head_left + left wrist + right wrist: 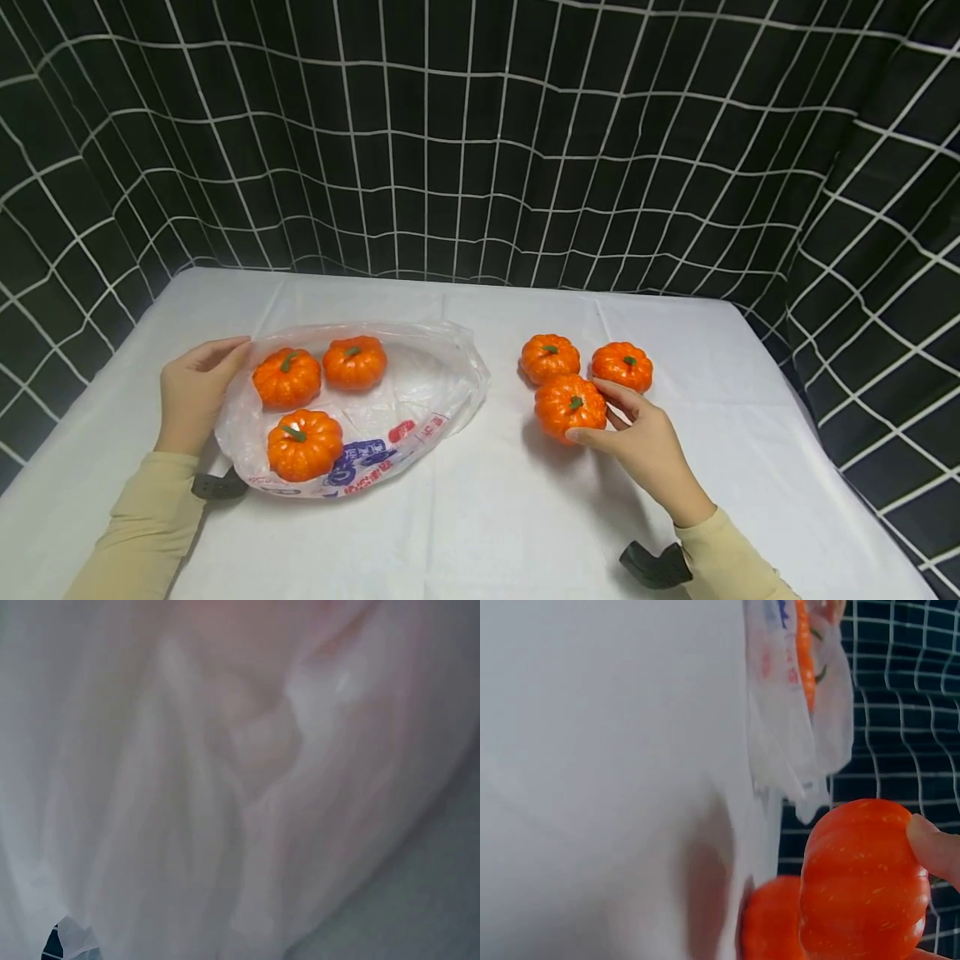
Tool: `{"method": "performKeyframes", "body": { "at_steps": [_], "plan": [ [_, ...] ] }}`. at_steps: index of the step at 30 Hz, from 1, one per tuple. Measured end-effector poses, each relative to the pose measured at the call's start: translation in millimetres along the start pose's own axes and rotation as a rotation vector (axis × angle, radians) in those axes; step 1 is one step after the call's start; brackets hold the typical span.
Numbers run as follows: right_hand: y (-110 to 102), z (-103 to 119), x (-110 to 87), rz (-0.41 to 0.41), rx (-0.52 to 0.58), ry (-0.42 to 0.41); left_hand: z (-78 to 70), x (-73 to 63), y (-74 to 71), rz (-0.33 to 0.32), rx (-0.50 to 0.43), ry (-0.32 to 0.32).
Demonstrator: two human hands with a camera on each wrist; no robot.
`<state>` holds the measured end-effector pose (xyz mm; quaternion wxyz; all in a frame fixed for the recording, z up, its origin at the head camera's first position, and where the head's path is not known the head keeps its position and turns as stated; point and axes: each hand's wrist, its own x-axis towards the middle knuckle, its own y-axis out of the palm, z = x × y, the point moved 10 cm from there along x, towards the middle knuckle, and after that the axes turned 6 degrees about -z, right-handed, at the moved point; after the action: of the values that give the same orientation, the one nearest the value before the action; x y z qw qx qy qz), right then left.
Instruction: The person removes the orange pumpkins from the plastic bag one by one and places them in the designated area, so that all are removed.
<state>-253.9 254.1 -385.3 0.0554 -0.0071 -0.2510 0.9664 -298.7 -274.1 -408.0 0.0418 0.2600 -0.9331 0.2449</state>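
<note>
Between thumb and fingers my right hand [643, 437] grips a small orange pumpkin [564, 406] with a green stem. A shadow below it in the right wrist view shows the pumpkin [864, 881] raised off the table. My left hand [197, 392] pinches the left rim of a thin, see-through plastic bag [427, 367] with red and blue print. Inside the bag lie three more pumpkins: one at the left [287, 379], one at the back [355, 363] and one at the front [304, 446]. Blurred bag film [187, 787] fills the left wrist view.
Two pumpkins stand on the white-covered table [480, 533] just behind the held one: a left one [551, 358] and a right one [622, 367]. A black curtain [480, 150] with a white grid surrounds the back and sides. Dark wrist mounts [656, 567] sit under the sleeves.
</note>
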Motion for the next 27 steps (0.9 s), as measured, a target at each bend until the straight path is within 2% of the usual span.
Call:
{"method": "performKeyframes", "body": {
  "at_steps": [11,21,27],
  "plan": [
    [-38,-19,-6.8,-0.065,-0.070,0.081,-3.2,0.5,0.6,0.001,-0.010,0.000],
    [-80,-36,-13.5,-0.152,-0.123,0.123,-2.5,1.1,1.1,-0.004,-0.005,0.006],
    [-99,-45,-13.6,-0.187,-0.162,0.144,0.7,0.9,0.6,-0.004,0.006,0.005]
  ]
}}
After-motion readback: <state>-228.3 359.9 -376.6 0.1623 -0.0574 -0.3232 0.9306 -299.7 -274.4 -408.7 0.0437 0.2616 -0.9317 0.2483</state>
